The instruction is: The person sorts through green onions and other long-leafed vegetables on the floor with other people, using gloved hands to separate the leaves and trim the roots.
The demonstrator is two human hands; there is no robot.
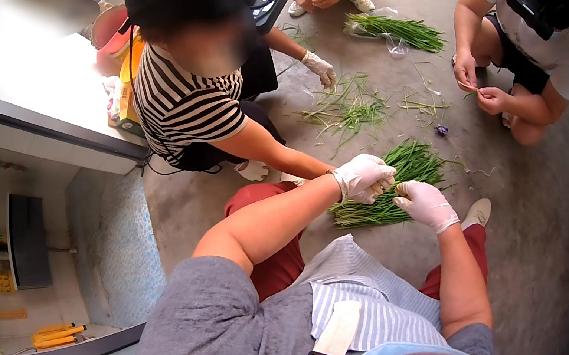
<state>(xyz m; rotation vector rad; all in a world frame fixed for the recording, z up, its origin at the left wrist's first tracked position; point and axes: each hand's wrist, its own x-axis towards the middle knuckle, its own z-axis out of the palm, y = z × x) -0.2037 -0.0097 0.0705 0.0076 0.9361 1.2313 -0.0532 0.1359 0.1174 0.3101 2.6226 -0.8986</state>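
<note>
My left hand [362, 175], in a thin white glove, is closed with its fingers curled together over a pile of long green chive-like stalks [413, 160]. Close by on the right, my right hand [429, 205], also gloved, has thumb and fingers pinched together at the pile's near edge. Whatever thin thing the fingers of either hand hold is too small to make out. The stalks lie side by side on the concrete floor between my feet. A co-worker's forearm [288, 156] reaches in from the left, and its hand is mostly hidden behind my left hand.
Loose stalks and trimmings [348, 108] are scattered beyond the pile, beside a small purple thing [440, 129]. Farther off lies a bundle of stalks [399, 30] on clear plastic. Co-workers crouch at left, back and right. A yellow box [128, 98] stands at the left wall.
</note>
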